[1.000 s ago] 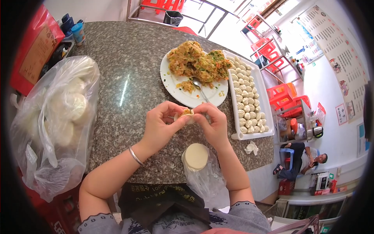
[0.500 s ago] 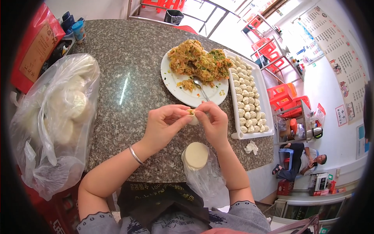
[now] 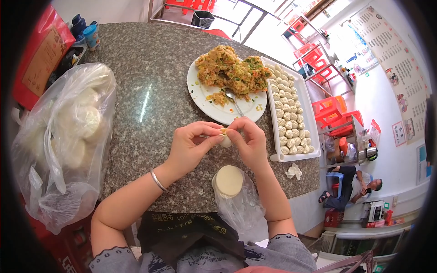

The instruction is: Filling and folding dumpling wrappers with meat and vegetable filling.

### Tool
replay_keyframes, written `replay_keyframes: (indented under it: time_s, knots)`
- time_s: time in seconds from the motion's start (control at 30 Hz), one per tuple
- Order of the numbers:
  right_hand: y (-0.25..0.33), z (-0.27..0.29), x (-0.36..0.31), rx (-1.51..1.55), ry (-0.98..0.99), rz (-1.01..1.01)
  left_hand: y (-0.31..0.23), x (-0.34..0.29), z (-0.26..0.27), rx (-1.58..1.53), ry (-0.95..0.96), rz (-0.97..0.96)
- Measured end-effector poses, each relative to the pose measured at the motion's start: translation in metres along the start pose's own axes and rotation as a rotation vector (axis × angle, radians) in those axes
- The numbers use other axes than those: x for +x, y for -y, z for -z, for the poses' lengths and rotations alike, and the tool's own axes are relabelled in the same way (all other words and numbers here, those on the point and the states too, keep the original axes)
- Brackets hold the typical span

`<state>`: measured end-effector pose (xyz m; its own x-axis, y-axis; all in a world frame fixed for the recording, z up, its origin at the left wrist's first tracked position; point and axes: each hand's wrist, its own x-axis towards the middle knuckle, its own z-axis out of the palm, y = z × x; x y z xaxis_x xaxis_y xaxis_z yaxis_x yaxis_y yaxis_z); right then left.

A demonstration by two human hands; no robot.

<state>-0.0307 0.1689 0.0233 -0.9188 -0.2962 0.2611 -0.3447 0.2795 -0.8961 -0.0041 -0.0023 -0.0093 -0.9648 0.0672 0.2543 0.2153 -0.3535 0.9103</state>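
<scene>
My left hand (image 3: 190,148) and my right hand (image 3: 248,141) meet over the granite table (image 3: 141,91), both pinching one small dumpling (image 3: 225,138) with orange filling showing at its top. Just beyond the hands lies a white plate (image 3: 214,107) heaped with orange-green filling (image 3: 232,70), a metal spoon (image 3: 233,101) resting in it. A white rectangular tray (image 3: 314,136) to the right holds several rows of finished dumplings (image 3: 289,113). A stack of round wrappers (image 3: 229,180) sits in clear plastic at the near table edge, under my right wrist.
A large clear plastic bag (image 3: 63,136) of round white dough pieces fills the table's left side. Red packaging (image 3: 38,54) and small cups (image 3: 91,35) stand at the far left. A crumpled tissue (image 3: 293,171) lies near the tray. Another person (image 3: 353,186) sits below right, by red stools (image 3: 330,109).
My fingers have kept working the dumpling's edge together; the hands stay in nearly the same spot. Nothing else on the table has moved.
</scene>
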Motion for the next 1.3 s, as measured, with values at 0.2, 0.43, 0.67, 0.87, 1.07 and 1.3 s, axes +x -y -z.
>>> replay_keyframes:
  time_s: [0.2,0.43,0.67,0.87,1.07,1.3]
  knots:
    - [0.009,-0.004,0.0,-0.102,-0.001,0.12,-0.002,0.0,0.001,-0.016,-0.068,0.078]
    - [0.002,-0.002,0.0,-0.141,-0.057,0.103,-0.005,0.003,0.0,0.105,0.002,-0.001]
    - [0.004,0.001,0.002,-0.066,0.05,0.027,0.0,0.001,0.002,0.087,0.026,0.007]
    - [0.007,-0.006,-0.001,-0.118,-0.003,0.055,-0.001,0.0,0.001,0.108,-0.051,0.028]
    - [-0.001,-0.003,-0.003,-0.111,-0.016,0.019,-0.004,0.003,-0.002,-0.078,-0.06,0.148]
    - [0.001,-0.001,-0.001,-0.127,0.055,0.028,-0.002,0.001,0.004,0.06,0.025,0.083]
